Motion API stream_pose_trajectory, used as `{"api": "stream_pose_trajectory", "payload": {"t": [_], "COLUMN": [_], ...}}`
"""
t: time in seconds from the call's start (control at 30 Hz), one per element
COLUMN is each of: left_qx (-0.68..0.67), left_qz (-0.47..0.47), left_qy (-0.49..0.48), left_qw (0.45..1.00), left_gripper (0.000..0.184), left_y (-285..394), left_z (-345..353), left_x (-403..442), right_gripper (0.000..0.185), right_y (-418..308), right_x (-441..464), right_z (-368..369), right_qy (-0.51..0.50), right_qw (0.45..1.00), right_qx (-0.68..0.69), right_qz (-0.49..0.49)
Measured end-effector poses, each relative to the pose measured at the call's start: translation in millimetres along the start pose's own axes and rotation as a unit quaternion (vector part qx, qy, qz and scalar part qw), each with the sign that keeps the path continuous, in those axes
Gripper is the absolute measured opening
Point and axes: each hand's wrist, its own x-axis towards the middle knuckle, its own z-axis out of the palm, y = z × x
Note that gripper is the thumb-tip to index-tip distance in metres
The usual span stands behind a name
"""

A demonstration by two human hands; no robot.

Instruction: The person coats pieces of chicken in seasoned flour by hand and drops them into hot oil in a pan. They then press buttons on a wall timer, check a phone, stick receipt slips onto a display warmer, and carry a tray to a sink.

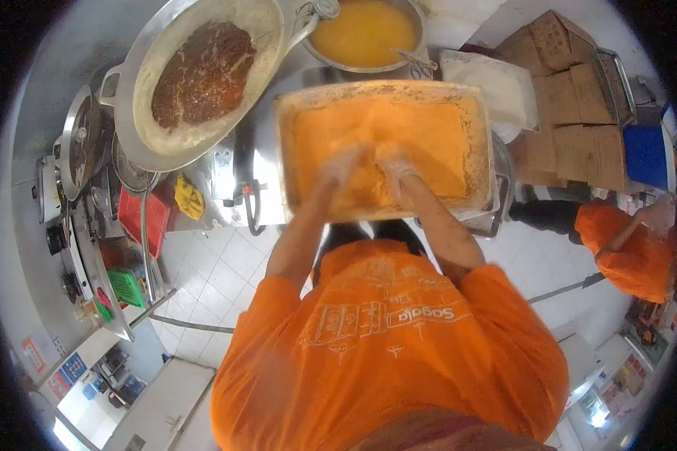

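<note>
A large rectangular tub [384, 89] stands on the counter in front of me, with orange powder [436, 135] spread inside it. Both of my hands are in the powder near the middle of the tub, close side by side. My left hand [344, 164] looks whitish and smeared by motion; its fingers dip toward the powder. My right hand [397, 167], also pale, sits just to its right, fingers pointing away from me. Powder and blur hide the fingertips of both, so whether anything is between them does not show.
Behind the tub is a metal bowl of yellow-orange liquid [365, 34] with a utensil in it. A big wok [147, 139] holding dark brown oil is at upper left. Cardboard boxes [579, 105] stand at right, near another person [628, 244] in orange. A red crate [147, 225] is at left.
</note>
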Motion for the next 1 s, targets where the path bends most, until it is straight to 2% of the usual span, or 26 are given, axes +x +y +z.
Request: {"api": "stream_pose_trajectory", "payload": {"t": [0.03,0.07,0.1,0.13,0.17,0.23,0.27,0.3,0.33,0.37,0.4,0.43,0.47,0.5,0.53,0.57,0.63,0.7,0.77,0.83,0.9,0.97,1.0], "left_qx": [-0.024,-0.031,-0.037,-0.027,-0.028,-0.039,-0.049,-0.038,-0.008,0.034,0.011,-0.005,0.031,0.069,0.159,0.247,0.111,0.089,0.180,0.065,0.019,0.033,-0.004], "left_qz": [0.056,0.073,0.091,0.065,0.015,-0.104,-0.173,-0.038,0.110,0.237,0.127,0.013,-0.045,-0.100,-0.086,-0.075,-0.031,-0.018,-0.033,-0.054,0.024,0.199,0.146], "left_qy": [-0.009,-0.003,0.002,0.022,0.030,0.030,0.023,0.078,0.138,0.197,0.163,0.129,0.098,0.062,0.040,0.016,-0.015,-0.006,0.041,0.022,0.020,0.028,0.019], "left_qw": [0.998,0.997,0.995,0.997,0.999,0.993,0.983,0.995,0.984,0.951,0.978,0.992,0.994,0.991,0.983,0.966,0.993,0.996,0.982,0.996,0.999,0.979,0.989], "left_gripper": [0.063,0.064,0.064,0.063,0.062,0.061,0.062,0.061,0.061,0.061,0.060,0.060,0.060,0.060,0.060,0.060,0.062,0.062,0.060,0.056,0.053,0.051,0.049], "left_y": [-33,-28,-22,31,42,51,48,8,-33,-71,-43,-13,14,42,66,70,-33,-61,-36,-19,-19,-33,-24], "left_z": [3,-5,-13,-37,-49,-70,-77,-54,-31,-9,-1,8,1,-5,-28,-46,-45,-33,-4,11,4,-10,-22], "left_x": [33,35,37,0,-9,-2,12,40,68,94,92,88,66,42,7,-17,-2,-5,-13,12,21,27,28], "right_gripper": [0.048,0.045,0.046,0.047,0.049,0.054,0.058,0.057,0.056,0.055,0.055,0.051,0.047,0.041,0.037,0.043,0.051,0.049,0.048,0.047,0.045,0.044,0.044], "right_y": [-27,-44,-50,-53,-57,-71,-77,-47,-17,-26,-35,-47,-60,-39,-25,-43,-64,-38,-12,-23,-37,-46,-48], "right_x": [-5,0,-4,-8,-9,3,10,27,43,39,35,25,15,18,25,19,-6,-27,-31,-18,-2,0,0], "right_z": [-27,-47,-68,-93,-118,-150,-155,-129,-104,-71,-37,-21,-6,-27,-45,-73,-112,-100,-47,-15,-28,-65,-87], "right_qy": [-0.074,-0.143,-0.156,-0.157,-0.166,-0.186,-0.188,-0.154,-0.118,-0.052,0.023,0.046,0.072,0.053,0.038,-0.111,-0.248,-0.244,-0.148,-0.113,-0.148,-0.161,-0.166], "right_qw": [0.997,0.988,0.984,0.984,0.983,0.969,0.959,0.978,0.990,0.992,0.979,0.965,0.948,0.941,0.921,0.932,0.905,0.941,0.978,0.982,0.978,0.976,0.976], "right_qx": [-0.008,-0.018,-0.040,-0.065,-0.076,-0.044,-0.033,-0.043,-0.059,-0.113,-0.176,-0.220,-0.264,-0.225,-0.185,-0.268,-0.339,-0.234,-0.148,-0.146,-0.146,-0.132,-0.123], "right_qz": [-0.023,-0.050,-0.070,-0.059,-0.022,0.156,0.210,0.131,0.050,-0.030,-0.102,-0.132,-0.159,-0.249,-0.340,-0.216,-0.070,0.006,0.021,0.030,-0.005,-0.062,-0.067]}}
